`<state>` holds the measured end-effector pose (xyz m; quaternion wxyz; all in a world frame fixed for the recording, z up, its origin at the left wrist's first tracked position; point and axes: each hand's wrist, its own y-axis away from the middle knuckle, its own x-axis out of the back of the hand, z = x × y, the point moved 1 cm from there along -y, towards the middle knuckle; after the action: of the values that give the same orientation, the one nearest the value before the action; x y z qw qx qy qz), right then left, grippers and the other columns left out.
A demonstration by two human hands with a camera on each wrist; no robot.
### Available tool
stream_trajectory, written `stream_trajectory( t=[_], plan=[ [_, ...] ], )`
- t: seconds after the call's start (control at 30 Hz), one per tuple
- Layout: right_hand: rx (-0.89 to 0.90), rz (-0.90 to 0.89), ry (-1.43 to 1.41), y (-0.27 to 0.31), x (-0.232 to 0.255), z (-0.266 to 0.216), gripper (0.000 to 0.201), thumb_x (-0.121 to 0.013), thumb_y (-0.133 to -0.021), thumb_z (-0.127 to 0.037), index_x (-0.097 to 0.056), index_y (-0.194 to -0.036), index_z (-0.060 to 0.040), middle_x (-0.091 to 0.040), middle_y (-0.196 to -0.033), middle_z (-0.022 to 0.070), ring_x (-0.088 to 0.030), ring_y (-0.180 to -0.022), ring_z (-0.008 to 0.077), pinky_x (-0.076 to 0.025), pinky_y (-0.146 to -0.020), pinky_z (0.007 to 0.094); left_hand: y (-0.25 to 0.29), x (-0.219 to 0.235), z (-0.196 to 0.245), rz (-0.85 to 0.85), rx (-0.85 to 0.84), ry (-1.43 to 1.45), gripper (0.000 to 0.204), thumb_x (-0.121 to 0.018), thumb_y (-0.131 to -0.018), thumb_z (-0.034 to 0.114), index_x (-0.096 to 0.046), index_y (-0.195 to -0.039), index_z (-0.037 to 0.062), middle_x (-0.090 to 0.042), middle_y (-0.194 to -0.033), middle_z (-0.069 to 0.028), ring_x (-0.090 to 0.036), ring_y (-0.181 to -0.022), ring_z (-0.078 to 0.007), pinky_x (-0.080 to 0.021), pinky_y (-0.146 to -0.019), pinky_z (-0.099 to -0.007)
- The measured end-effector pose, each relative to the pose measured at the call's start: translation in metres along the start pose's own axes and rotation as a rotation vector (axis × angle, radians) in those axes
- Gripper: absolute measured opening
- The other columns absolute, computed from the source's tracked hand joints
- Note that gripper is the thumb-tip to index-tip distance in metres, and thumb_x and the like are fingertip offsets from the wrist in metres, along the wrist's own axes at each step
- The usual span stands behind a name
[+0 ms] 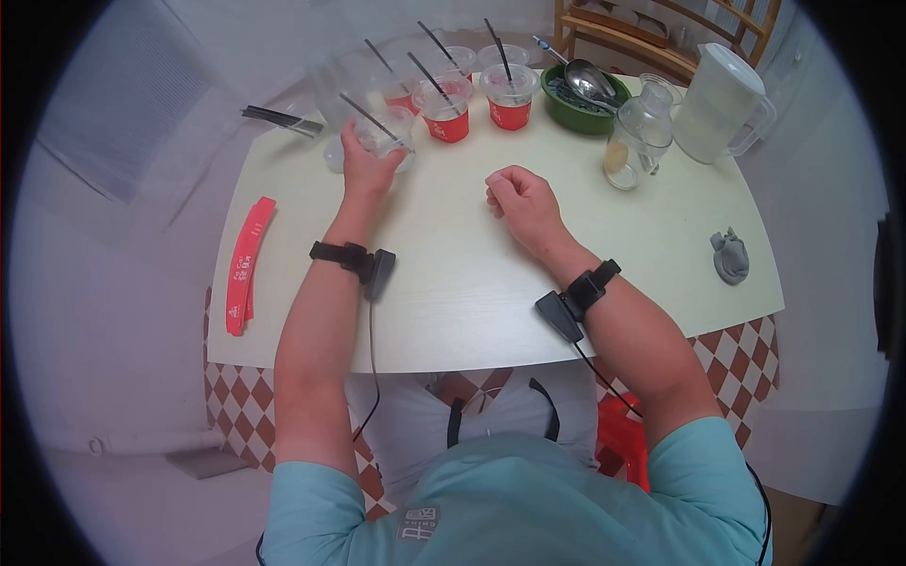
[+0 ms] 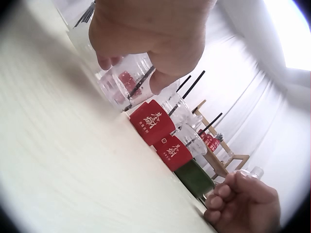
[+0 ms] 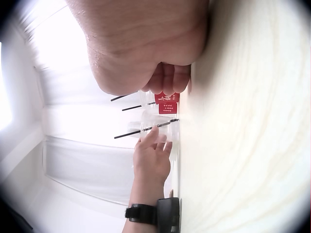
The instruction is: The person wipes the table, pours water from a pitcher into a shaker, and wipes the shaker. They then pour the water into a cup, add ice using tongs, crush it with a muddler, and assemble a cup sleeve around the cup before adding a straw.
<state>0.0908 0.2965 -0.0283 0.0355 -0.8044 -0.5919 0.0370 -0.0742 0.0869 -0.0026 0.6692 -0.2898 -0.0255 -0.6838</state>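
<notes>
At the table's back left, the left hand [image 1: 366,168] grips a clear plastic cup [image 1: 394,126] that has a black straw in it and no red sleeve. In the left wrist view the fingers and thumb of the left hand [image 2: 150,36] span this cup [image 2: 127,83]. Red-sleeved cups [image 1: 446,125] with lids and black straws stand just to its right. The right hand [image 1: 528,209] rests on the table near the middle, fingers curled in, with nothing visible in it; the right wrist view shows the same curled fingers [image 3: 167,77].
Flat red sleeves [image 1: 247,264] lie at the left, black straws [image 1: 281,120] at the back left. Toward the back right are a green bowl [image 1: 576,118] with a metal scoop, a glass jar [image 1: 642,132] and a white pitcher [image 1: 717,104]. A grey cloth [image 1: 729,257] lies at the right.
</notes>
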Motion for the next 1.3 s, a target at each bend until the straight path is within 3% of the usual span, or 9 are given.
stream_trajectory(
  t=[0.13, 0.2, 0.43, 0.7, 1.03, 1.13, 1.2, 1.23, 1.3],
  plan=[
    [-0.003, -0.001, -0.018, 0.0, 0.0, 0.002, 0.024, -0.06, -0.097, -0.022, -0.067, -0.096, 0.0008, -0.065, -0.079, 0.0026, -0.058, -0.071, 0.0093, -0.049, -0.067, 0.0267, -0.008, -0.006, -0.006, 0.001, 0.071, 0.02, 0.11, -0.086, -0.073, 0.02, -0.015, -0.155, 0.0048, -0.052, -0.137, -0.0262, -0.056, -0.123, -0.0329, -0.045, -0.105, -0.0399],
    [0.002, -0.001, -0.015, -0.001, 0.0, 0.002, 0.024, -0.06, -0.097, -0.023, -0.067, -0.096, 0.0008, -0.065, -0.079, 0.0027, -0.058, -0.071, 0.0093, -0.049, -0.067, 0.0267, -0.016, -0.009, -0.014, -0.001, 0.08, 0.047, 0.111, -0.087, -0.074, 0.017, -0.013, -0.157, 0.0074, -0.052, -0.139, -0.0229, -0.054, -0.123, -0.0305, -0.046, -0.103, -0.0391],
    [0.001, 0.002, 0.003, -0.001, 0.0, 0.003, 0.025, -0.06, -0.097, -0.023, -0.067, -0.096, 0.0009, -0.066, -0.078, 0.003, -0.058, -0.07, 0.0094, -0.049, -0.067, 0.0269, -0.025, -0.012, -0.017, 0.051, 0.092, 0.02, 0.11, -0.087, -0.073, 0.022, -0.016, -0.155, 0.0053, -0.054, -0.129, -0.0232, -0.058, -0.114, -0.0317, -0.047, -0.098, -0.0388],
    [0.005, 0.004, 0.021, -0.001, 0.001, 0.003, 0.026, -0.06, -0.097, -0.024, -0.067, -0.096, 0.0008, -0.066, -0.078, 0.0031, -0.058, -0.071, 0.0094, -0.048, -0.067, 0.0274, -0.028, -0.017, -0.018, 0.065, 0.095, 0.016, 0.109, -0.085, -0.075, 0.019, -0.013, -0.155, 0.0042, -0.052, -0.138, -0.0274, -0.056, -0.124, -0.0361, -0.045, -0.104, -0.0411],
    [0.021, -0.012, 0.036, -0.002, 0.002, 0.005, 0.026, -0.06, -0.097, -0.023, -0.067, -0.097, 0.0018, -0.067, -0.08, 0.0044, -0.06, -0.075, 0.0111, -0.049, -0.072, 0.0289, -0.017, -0.007, -0.015, 0.066, 0.093, 0.057, 0.108, -0.081, -0.079, 0.01, -0.007, -0.157, 0.0043, -0.052, -0.138, -0.0251, -0.057, -0.126, -0.0343, -0.048, -0.103, -0.0402],
    [0.026, -0.009, 0.015, -0.003, 0.001, 0.01, 0.026, -0.06, -0.098, -0.023, -0.067, -0.097, 0.0018, -0.067, -0.081, 0.0047, -0.06, -0.075, 0.0115, -0.05, -0.072, 0.0291, -0.009, 0.013, -0.017, 0.12, 0.075, 0.071, 0.099, -0.079, -0.08, 0.007, -0.016, -0.155, 0.003, -0.055, -0.132, -0.0207, -0.061, -0.116, -0.032, -0.05, -0.1, -0.039],
    [0.034, -0.006, 0.02, -0.005, 0.001, 0.012, 0.026, -0.06, -0.098, -0.023, -0.067, -0.097, 0.0018, -0.067, -0.081, 0.0048, -0.06, -0.075, 0.0118, -0.05, -0.072, 0.0293, -0.004, 0.029, -0.023, 0.125, 0.198, 0.253, 0.079, -0.078, -0.081, 0.006, -0.033, -0.147, -0.0007, -0.057, -0.124, -0.0159, -0.064, -0.101, -0.025, -0.055, -0.09, -0.0341],
    [0.042, -0.005, 0.027, -0.005, 0.001, 0.012, 0.026, -0.06, -0.098, -0.023, -0.067, -0.097, 0.0017, -0.067, -0.08, 0.0048, -0.06, -0.075, 0.0121, -0.05, -0.072, 0.0295, 0.004, 0.033, -0.021, 0.132, 0.22, 0.477, 0.056, -0.073, -0.088, 0.006, -0.046, -0.136, -0.0028, -0.06, -0.105, -0.0088, -0.063, -0.083, -0.0157, -0.056, -0.071, -0.0284],
    [0.037, -0.009, 0.028, -0.004, 0.001, 0.01, 0.026, -0.06, -0.098, -0.023, -0.067, -0.096, 0.0017, -0.068, -0.08, 0.005, -0.06, -0.074, 0.0122, -0.05, -0.072, 0.0295, 0.02, 0.044, -0.011, 0.04, 0.291, 0.545, 0.046, -0.068, -0.094, 0.008, -0.048, -0.133, -0.0023, -0.06, -0.099, -0.0065, -0.06, -0.076, -0.0131, -0.052, -0.065, -0.0265]
  ],
)
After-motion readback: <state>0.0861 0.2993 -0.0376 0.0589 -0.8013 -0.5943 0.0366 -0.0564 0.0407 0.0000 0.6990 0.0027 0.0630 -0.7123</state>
